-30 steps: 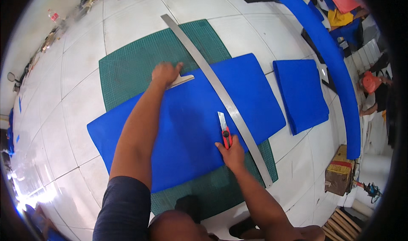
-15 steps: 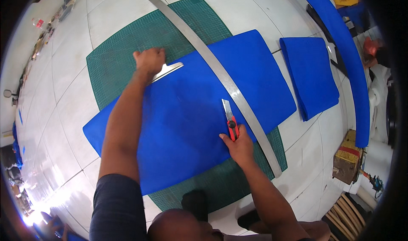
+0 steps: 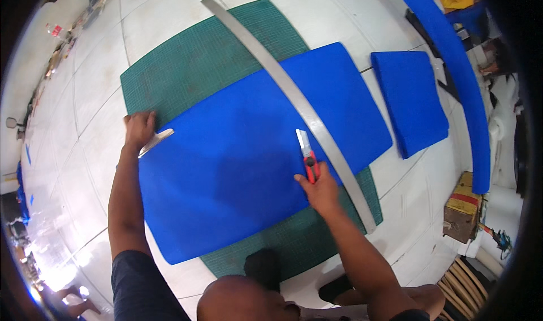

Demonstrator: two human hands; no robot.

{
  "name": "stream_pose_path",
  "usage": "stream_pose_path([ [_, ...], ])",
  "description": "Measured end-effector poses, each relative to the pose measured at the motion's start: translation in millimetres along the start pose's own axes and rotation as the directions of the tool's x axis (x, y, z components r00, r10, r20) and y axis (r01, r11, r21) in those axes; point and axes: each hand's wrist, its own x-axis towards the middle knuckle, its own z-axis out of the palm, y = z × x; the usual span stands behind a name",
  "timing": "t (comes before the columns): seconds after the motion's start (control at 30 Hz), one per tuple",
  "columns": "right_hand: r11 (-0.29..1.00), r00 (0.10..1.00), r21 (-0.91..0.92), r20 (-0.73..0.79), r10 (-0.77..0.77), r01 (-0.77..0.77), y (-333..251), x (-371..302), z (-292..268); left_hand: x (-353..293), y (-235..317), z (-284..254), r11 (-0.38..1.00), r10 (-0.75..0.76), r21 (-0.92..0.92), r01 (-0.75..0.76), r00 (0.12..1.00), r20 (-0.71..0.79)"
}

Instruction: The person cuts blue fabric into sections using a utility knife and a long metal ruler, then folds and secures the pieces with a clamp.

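A large blue sheet (image 3: 226, 162) lies across green cutting mats (image 3: 186, 60) on the floor. At its far left corner my left hand (image 3: 139, 131) is closed around a wide flat metal scraper (image 3: 158, 141), whose straight edge rests along the sheet's border. My fingers partly cover the scraper. A long steel ruler (image 3: 288, 89) runs slantwise over sheet and mats, from far left to near right. Just left of it, my right hand (image 3: 321, 193) grips a red and black utility knife (image 3: 310, 167) with its blade out, pointing away from me over the blue sheet.
Right of the sheet lies a folded blue piece (image 3: 410, 100). Beyond it a long blue strip (image 3: 472, 94) curves down to a worn yellow and brown box (image 3: 462, 210). Several tan rolls (image 3: 461, 284) lie near right. White tiles (image 3: 85, 168) surround the mats.
My left hand has slid left and nearer along the sheet's far edge with the scraper, to the corner. My right hand and the knife have barely moved.
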Motion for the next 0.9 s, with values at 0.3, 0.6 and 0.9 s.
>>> stream_pose_path([
  [0.3, 0.997, 0.983, 0.07, -0.181, -0.032, 0.045, 14, -1, -41, -46, 147, 18, 0.996, 0.067, -0.053, -0.076, 0.986, -0.154],
  [0.6, 0.961, 0.969, -0.27, -0.216, -0.119, 0.058, 133, -61, -93, -51, 156, 49, 0.991, 0.13, 0.021, -0.129, 0.976, -0.176],
  [0.9, 0.998, 0.999, 0.063, -0.045, -0.016, 0.018, 112, -118, -46, -57, 167, 55, 0.973, 0.19, -0.073, -0.219, 0.939, -0.285],
])
